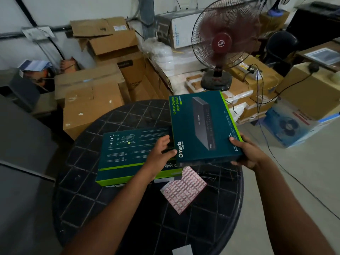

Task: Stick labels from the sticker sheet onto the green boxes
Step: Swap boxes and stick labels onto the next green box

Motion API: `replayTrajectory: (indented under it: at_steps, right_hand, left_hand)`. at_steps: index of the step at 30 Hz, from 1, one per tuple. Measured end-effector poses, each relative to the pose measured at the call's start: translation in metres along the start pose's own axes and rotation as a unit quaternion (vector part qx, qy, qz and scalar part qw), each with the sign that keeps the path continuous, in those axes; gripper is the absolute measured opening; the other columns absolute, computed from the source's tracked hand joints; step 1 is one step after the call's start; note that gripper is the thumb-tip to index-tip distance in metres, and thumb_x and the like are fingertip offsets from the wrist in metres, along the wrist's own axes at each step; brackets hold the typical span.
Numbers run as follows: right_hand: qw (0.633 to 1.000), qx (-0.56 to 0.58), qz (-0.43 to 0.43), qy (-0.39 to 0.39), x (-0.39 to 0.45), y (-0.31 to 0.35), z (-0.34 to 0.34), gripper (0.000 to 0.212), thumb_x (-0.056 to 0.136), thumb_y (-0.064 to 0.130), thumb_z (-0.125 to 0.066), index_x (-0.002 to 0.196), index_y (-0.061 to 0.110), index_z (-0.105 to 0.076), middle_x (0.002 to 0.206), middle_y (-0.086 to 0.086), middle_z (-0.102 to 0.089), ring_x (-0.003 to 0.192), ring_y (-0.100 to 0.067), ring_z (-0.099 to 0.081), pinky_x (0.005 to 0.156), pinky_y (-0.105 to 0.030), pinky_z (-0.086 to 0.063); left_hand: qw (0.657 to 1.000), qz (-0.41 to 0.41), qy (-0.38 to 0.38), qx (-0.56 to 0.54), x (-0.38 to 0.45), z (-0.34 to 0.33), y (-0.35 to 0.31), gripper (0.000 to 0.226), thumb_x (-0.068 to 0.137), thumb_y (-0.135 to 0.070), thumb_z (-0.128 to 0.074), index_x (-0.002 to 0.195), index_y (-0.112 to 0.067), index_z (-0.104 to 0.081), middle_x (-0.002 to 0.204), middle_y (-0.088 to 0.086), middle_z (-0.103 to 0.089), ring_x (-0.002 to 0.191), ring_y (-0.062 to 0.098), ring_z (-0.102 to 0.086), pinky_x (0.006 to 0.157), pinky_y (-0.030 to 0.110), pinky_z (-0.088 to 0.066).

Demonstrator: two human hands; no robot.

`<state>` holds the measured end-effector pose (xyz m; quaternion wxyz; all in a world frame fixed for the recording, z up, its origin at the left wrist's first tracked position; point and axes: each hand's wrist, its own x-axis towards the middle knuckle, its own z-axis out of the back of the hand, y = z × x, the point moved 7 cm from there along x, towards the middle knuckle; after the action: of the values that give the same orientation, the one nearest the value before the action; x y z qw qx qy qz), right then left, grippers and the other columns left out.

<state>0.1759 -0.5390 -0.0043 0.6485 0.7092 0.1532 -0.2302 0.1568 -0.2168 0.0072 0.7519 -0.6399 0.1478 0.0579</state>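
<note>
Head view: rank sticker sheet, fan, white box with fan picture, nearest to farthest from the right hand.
From the right hand:
1. sticker sheet, on the table, down-left of the hand.
2. white box with fan picture, on the floor to the right.
3. fan, behind the table, farthest.

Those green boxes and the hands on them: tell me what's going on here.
A person holds one green box face up above a round black table, the left hand gripping its near left corner and the right hand its near right corner. A second green box lies flat on the table. The red-gridded sticker sheet lies on the table, untouched by either hand.
</note>
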Motion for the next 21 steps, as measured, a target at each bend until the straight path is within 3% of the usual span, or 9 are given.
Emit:
replayTrajectory:
  at_steps: [4, 9, 10, 12, 13, 15, 17, 21]
  right_hand:
    - [0.997, -0.059, -0.039, -0.002, 0.042, -0.015, 0.031, 0.037, 0.095, 0.027, -0.067, 0.129, 0.037, -0.059, 0.107, -0.008, -0.07, 0.074, -0.023, -0.068, 0.06, -0.04, -0.052]
    - [0.997, -0.036, -0.069, 0.002, 0.086, -0.042, 0.041, 0.031, 0.099, 0.013, -0.061, 0.124, 0.03, -0.058, 0.099, -0.012, -0.066, 0.051, -0.017, -0.068, 0.039, -0.029, -0.05]
    - [0.997, -0.03, -0.071, 0.002, 0.093, -0.045, 0.04, 0.032, 0.098, 0.012, -0.062, 0.124, 0.03, -0.059, 0.101, -0.013, -0.068, 0.054, -0.019, -0.07, 0.044, -0.033, -0.054]
    - [0.997, -0.029, -0.066, 0.008, 0.111, -0.055, 0.036, 0.038, 0.092, 0.019, -0.071, 0.125, 0.034, -0.062, 0.114, -0.016, -0.071, 0.075, -0.029, -0.073, 0.067, -0.048, -0.057]
    - [0.997, -0.041, -0.058, -0.003, 0.119, -0.059, 0.034, 0.04, 0.09, 0.022, -0.073, 0.126, 0.037, -0.063, 0.117, -0.015, -0.071, 0.083, -0.032, -0.072, 0.071, -0.049, -0.057]
    - [0.996, -0.068, -0.018, -0.047, 0.136, -0.061, 0.032, 0.043, 0.091, 0.025, -0.074, 0.131, 0.033, -0.061, 0.118, -0.012, -0.072, 0.086, -0.029, -0.071, 0.065, -0.036, -0.059]
    - [0.987, -0.131, 0.023, -0.088, 0.135, -0.048, 0.02, 0.05, 0.092, 0.029, -0.073, 0.14, 0.024, -0.057, 0.124, -0.01, -0.069, 0.093, -0.026, -0.069, 0.074, -0.029, -0.055]
    - [0.964, -0.214, 0.05, -0.152, 0.135, -0.042, 0.022, 0.057, 0.092, 0.024, -0.073, 0.145, 0.018, -0.054, 0.131, -0.012, -0.065, 0.114, -0.031, -0.064, 0.094, -0.028, -0.046]
  left_hand:
    - [0.995, 0.005, -0.019, 0.093, 0.014, -0.015, 0.008, 0.06, 0.093, -0.021, -0.07, 0.145, -0.029, -0.042, 0.152, -0.006, -0.046, 0.139, 0.012, -0.04, 0.11, 0.035, -0.033]
    - [0.986, 0.02, -0.046, 0.159, 0.018, -0.025, 0.033, 0.06, 0.091, -0.023, -0.071, 0.143, -0.035, -0.043, 0.153, -0.008, -0.043, 0.143, 0.013, -0.036, 0.116, 0.046, -0.036]
    - [0.984, 0.026, -0.047, 0.171, 0.018, -0.027, 0.038, 0.062, 0.09, -0.025, -0.072, 0.143, -0.037, -0.042, 0.153, -0.007, -0.042, 0.143, 0.014, -0.035, 0.115, 0.047, -0.036]
    - [0.98, 0.042, -0.049, 0.188, 0.016, -0.03, 0.049, 0.064, 0.09, -0.027, -0.072, 0.143, -0.041, -0.041, 0.154, -0.004, -0.04, 0.143, 0.017, -0.035, 0.115, 0.048, -0.037]
    - [0.978, 0.048, -0.049, 0.196, 0.015, -0.032, 0.052, 0.064, 0.09, -0.028, -0.072, 0.144, -0.041, -0.04, 0.154, -0.003, -0.04, 0.143, 0.019, -0.035, 0.115, 0.049, -0.037]
    - [0.975, 0.055, -0.048, 0.209, 0.011, -0.035, 0.059, 0.065, 0.09, -0.028, -0.072, 0.145, -0.04, -0.04, 0.154, -0.002, -0.039, 0.142, 0.022, -0.036, 0.115, 0.05, -0.037]
    - [0.974, 0.06, -0.05, 0.211, 0.007, -0.036, 0.063, 0.065, 0.09, -0.028, -0.072, 0.145, -0.039, -0.04, 0.154, -0.003, -0.039, 0.141, 0.022, -0.037, 0.114, 0.051, -0.037]
    - [0.975, 0.045, -0.058, 0.209, 0.0, -0.029, 0.065, 0.062, 0.089, -0.028, -0.073, 0.142, -0.041, -0.044, 0.152, -0.006, -0.041, 0.143, 0.017, -0.035, 0.114, 0.049, -0.038]
